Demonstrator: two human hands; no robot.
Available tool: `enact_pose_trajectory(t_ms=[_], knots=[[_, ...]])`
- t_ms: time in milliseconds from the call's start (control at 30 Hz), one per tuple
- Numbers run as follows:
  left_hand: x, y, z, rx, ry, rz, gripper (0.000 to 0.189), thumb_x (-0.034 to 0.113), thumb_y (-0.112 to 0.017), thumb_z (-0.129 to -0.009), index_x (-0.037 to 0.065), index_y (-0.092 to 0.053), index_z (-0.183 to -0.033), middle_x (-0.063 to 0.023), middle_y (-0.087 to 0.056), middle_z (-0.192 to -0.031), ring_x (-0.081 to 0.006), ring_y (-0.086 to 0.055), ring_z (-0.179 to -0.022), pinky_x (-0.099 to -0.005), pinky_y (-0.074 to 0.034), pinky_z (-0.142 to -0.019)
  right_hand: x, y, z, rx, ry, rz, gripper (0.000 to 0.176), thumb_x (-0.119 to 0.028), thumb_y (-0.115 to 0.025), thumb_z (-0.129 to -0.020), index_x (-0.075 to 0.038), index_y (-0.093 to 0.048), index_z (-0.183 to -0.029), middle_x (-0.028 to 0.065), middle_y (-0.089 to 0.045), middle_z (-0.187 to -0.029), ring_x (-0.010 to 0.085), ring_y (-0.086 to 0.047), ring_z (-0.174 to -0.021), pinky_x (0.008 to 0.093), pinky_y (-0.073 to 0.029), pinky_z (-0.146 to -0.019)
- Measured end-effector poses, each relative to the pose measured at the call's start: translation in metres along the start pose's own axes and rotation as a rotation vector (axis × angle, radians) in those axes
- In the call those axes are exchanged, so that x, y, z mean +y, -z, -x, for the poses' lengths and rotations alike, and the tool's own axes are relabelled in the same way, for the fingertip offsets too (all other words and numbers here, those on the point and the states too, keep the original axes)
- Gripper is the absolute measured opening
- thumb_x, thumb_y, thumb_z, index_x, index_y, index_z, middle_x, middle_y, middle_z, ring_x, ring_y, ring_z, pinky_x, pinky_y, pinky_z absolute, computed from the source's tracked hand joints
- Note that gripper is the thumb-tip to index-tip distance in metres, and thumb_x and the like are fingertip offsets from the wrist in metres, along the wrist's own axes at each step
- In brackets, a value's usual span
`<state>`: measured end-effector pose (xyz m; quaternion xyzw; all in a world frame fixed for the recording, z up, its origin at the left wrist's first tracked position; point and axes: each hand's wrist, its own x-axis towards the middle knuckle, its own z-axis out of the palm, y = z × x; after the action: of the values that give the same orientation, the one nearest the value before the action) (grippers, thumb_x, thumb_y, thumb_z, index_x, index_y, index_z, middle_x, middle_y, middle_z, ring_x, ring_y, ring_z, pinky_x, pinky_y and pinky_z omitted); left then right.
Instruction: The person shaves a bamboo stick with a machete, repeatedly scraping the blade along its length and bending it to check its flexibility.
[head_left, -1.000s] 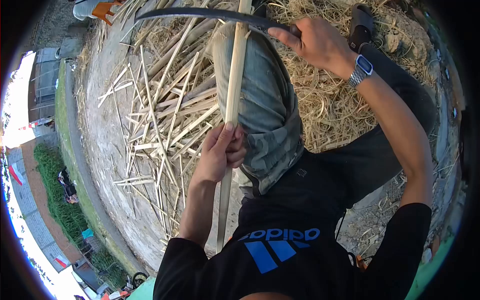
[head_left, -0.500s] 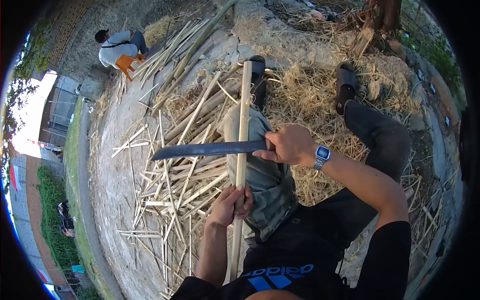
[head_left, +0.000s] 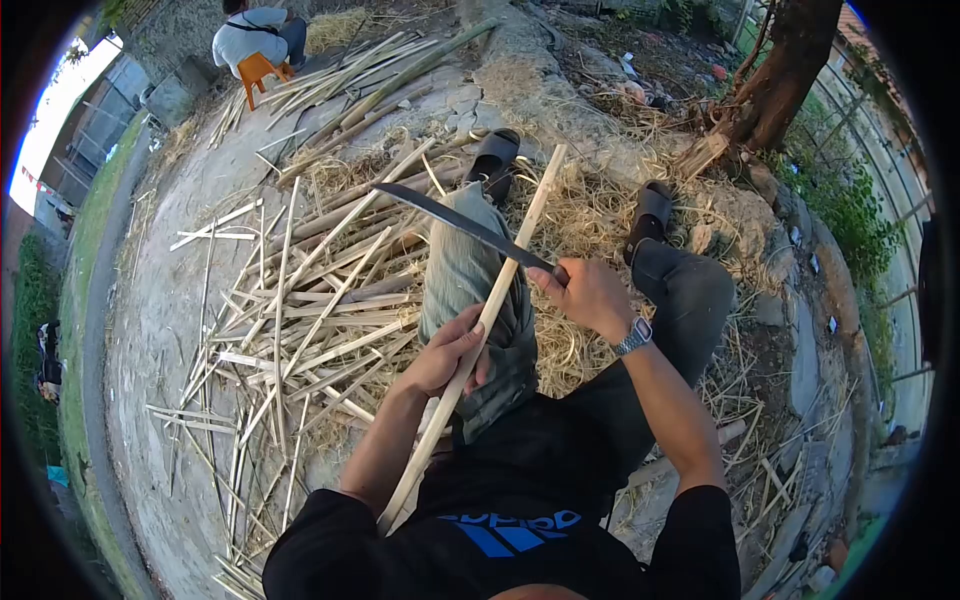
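Observation:
A long pale split-wood strip [head_left: 498, 287] slants across my left thigh, its lower end by my torso. My left hand [head_left: 450, 355] is wrapped round it near the middle. In my right hand [head_left: 587, 292] is the handle of a long dark blade [head_left: 447, 216], which crosses the strip above my left hand and points to the upper left. The blade touches or overlaps the strip; which one cannot be told. A folded grey-green cloth [head_left: 457, 262] covers my left leg under the strip.
Many cut strips [head_left: 300, 310] lie in a loose pile on the ground to the left. Shavings [head_left: 590, 205] lie around my sandals. Farther off, a person [head_left: 252, 42] sits on an orange chair [head_left: 257, 72]. A tree trunk [head_left: 790, 75] stands at the upper right.
The strip has gone from nearly upright to leaning right at the top. The blade has turned from level to slanting, tip higher. My head view has also shifted.

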<state>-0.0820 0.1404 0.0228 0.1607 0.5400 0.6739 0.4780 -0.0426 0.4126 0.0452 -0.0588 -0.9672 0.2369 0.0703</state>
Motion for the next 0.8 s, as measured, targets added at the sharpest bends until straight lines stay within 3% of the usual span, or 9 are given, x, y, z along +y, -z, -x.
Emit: enact_pose_trajectory(t_ms=[67, 167, 233, 267, 367, 433, 567, 800], knots=[[-0.010, 0.004, 0.010, 0.004, 0.011, -0.037, 0.042, 0.022, -0.049, -0.108, 0.000, -0.035, -0.141, -0.0179, -0.070, -0.081, -0.0168, -0.060, -0.053, -0.0265, -0.047, -0.046, -0.018, -0.009, 0.023, 0.011, 0.020, -0.026, 0.068, -0.070, -0.057, -0.094, -0.007, -0.066, -0.069, 0.0107, -0.061, -0.056, 0.0333, -0.066, -0.058, 0.0441, -0.051, -0.053], [-0.018, -0.003, 0.022, -0.012, -0.116, 0.164, 0.035, 0.017, -0.049, -0.103, -0.001, -0.041, -0.132, -0.0203, -0.068, -0.080, -0.0182, -0.056, -0.047, -0.0273, -0.047, -0.045, -0.041, -0.008, 0.050, 0.006, 0.049, -0.050, 0.067, -0.070, -0.058, -0.094, -0.008, -0.065, -0.069, 0.0087, -0.060, -0.054, 0.0322, -0.065, -0.055, 0.0434, -0.050, -0.052], [-0.014, -0.013, 0.034, 0.135, -0.228, 0.238, 0.018, 0.015, -0.045, -0.103, 0.006, -0.043, -0.118, -0.0200, -0.069, -0.081, -0.0188, -0.053, -0.045, -0.0257, -0.043, -0.044, -0.052, -0.007, 0.063, -0.018, 0.040, -0.060, 0.066, -0.070, -0.058, -0.093, -0.009, -0.064, -0.069, 0.0078, -0.059, -0.054, 0.0316, -0.065, -0.054, 0.0429, -0.050, -0.051], [-0.021, -0.004, 0.033, 0.049, -0.272, 0.181, 0.021, 0.020, -0.040, -0.107, 0.005, -0.044, -0.121, -0.0211, -0.069, -0.082, -0.0178, -0.051, -0.044, -0.0256, -0.042, -0.044, -0.057, -0.005, 0.068, -0.011, 0.045, -0.079, 0.066, -0.070, -0.058, -0.093, -0.009, -0.064, -0.069, 0.0076, -0.059, -0.053, 0.0312, -0.064, -0.053, 0.0425, -0.049, -0.050], [-0.003, -0.019, 0.041, 0.100, -0.195, 0.065, 0.029, 0.027, -0.034, -0.113, 0.004, -0.047, -0.125, -0.0185, -0.068, -0.076, -0.0161, -0.051, -0.045, -0.0267, -0.041, -0.044, -0.061, -0.004, 0.081, 0.026, 0.097, -0.132, 0.067, -0.071, -0.058, -0.093, -0.009, -0.063, -0.068, 0.0073, -0.057, -0.053, 0.0304, -0.063, -0.051, 0.0413, -0.048, -0.049], [0.006, -0.032, 0.045, 0.085, -0.226, 0.051, 0.029, 0.028, -0.036, -0.113, 0.004, -0.048, -0.124, -0.0179, -0.068, -0.075, -0.0158, -0.051, -0.046, -0.0263, -0.041, -0.045, -0.065, 0.004, 0.088, 0.033, 0.066, -0.172, 0.060, -0.062, -0.065, -0.094, -0.007, -0.061, -0.068, 0.0065, -0.054, -0.052, 0.0275, -0.059, -0.049, 0.0394, -0.044, -0.049], [0.011, -0.044, 0.044, 0.059, -0.158, 0.059, 0.029, 0.029, -0.041, -0.111, 0.003, -0.049, -0.122, -0.0177, -0.068, -0.074, -0.0167, -0.055, -0.048, -0.0267, -0.042, -0.046, -0.054, 0.005, 0.097, 0.100, 0.084, -0.256, 0.065, -0.067, -0.060, -0.094, -0.008, -0.060, -0.066, 0.0070, -0.054, -0.051, 0.0306, -0.061, -0.049, 0.0408, -0.047, -0.048], [-0.017, -0.040, 0.036, 0.052, -0.156, 0.116, 0.030, 0.032, -0.039, -0.111, 0.005, -0.048, -0.119, -0.0179, -0.070, -0.076, -0.0166, -0.059, -0.052, -0.0254, -0.044, -0.048, -0.047, -0.001, 0.112, 0.080, -0.011, -0.250, 0.064, -0.064, -0.063, -0.094, -0.007, -0.060, -0.065, 0.0092, -0.054, -0.051, 0.0342, -0.060, -0.049, 0.0429, -0.045, -0.048]])
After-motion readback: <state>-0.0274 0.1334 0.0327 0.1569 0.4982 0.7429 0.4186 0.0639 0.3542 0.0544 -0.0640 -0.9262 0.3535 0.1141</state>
